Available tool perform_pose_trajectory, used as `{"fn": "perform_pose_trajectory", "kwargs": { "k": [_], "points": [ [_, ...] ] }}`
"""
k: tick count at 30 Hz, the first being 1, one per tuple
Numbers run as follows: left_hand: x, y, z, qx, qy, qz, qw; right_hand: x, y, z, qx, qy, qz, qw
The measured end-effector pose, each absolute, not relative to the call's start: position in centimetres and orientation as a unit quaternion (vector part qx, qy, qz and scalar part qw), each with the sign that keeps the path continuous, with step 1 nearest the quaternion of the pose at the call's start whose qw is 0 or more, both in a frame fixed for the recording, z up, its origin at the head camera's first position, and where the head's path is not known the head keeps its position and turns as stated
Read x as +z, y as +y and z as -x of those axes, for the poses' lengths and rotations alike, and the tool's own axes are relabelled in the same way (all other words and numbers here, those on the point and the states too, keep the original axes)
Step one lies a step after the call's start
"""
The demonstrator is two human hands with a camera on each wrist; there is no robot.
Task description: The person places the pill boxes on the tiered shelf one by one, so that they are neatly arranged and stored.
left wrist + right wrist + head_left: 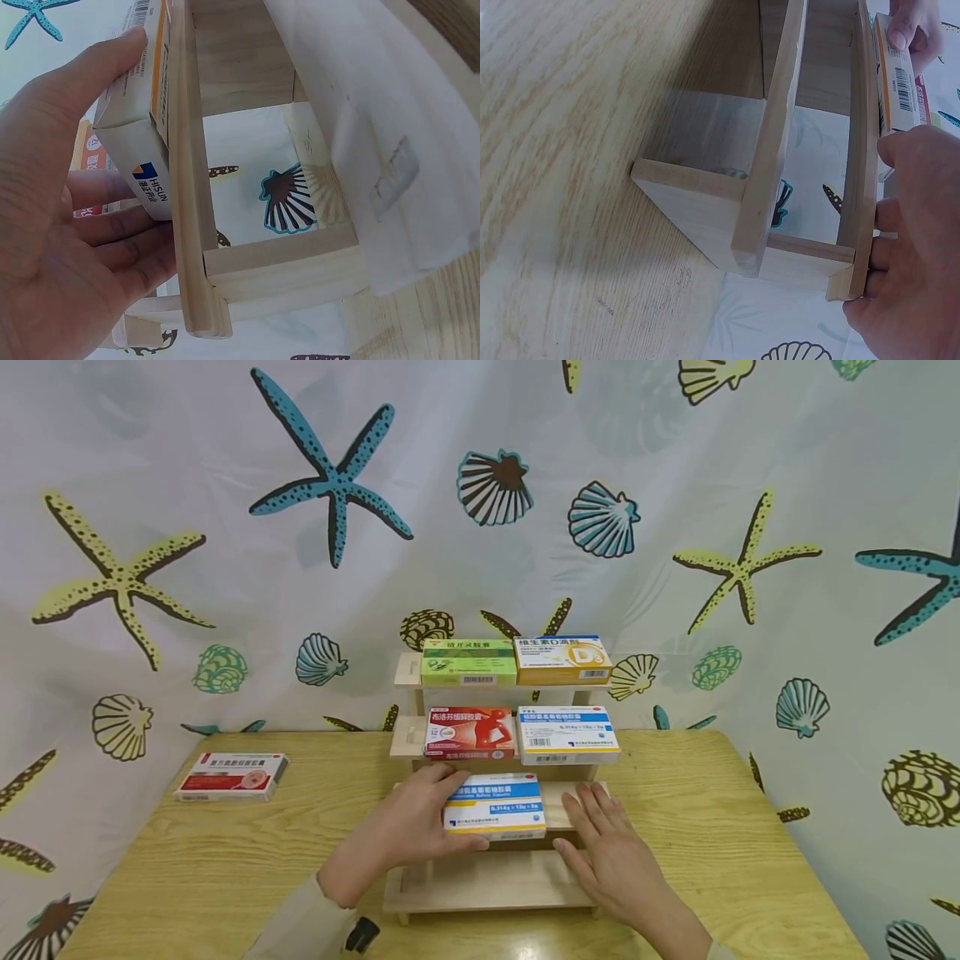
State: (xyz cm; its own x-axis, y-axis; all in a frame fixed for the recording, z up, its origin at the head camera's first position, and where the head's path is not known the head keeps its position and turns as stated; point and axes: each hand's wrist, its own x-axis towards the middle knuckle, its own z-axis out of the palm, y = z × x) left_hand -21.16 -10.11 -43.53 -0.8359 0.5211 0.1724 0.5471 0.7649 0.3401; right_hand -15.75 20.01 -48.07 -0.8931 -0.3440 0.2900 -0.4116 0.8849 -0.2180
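Observation:
My left hand (408, 822) grips a white and blue medicine box (495, 807) by its left end, thumb along the front and fingers behind. The box lies tilted back at the third tier of a stepped wooden display rack (487, 887). In the left wrist view, its end panel (141, 169) faces the camera, close against the tier's front strip. My right hand (618, 860) lies with extended fingers at the right end of the same tier. In the right wrist view, its fingertips touch the wooden strip (864, 217) and its thumb is right at the box's near end.
Green (468, 662) and orange-white (564, 660) boxes stand on the top tier. Below them are a red box (470, 732) and another white and blue box (570, 735). A white and red box (232, 776) lies on the wooden table (300, 860) at left. Patterned cloth (450, 568) hangs behind.

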Motion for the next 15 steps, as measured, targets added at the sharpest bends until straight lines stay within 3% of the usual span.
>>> {"fn": "perform_pose_trajectory", "kwargs": {
  "k": [15],
  "points": [
    [-43.87, -10.25, 21.31, -0.206, -0.933, 0.293, 0.031, -48.15, 19.99, 15.79, 0.134, -0.964, -0.195, 0.124]
  ]
}}
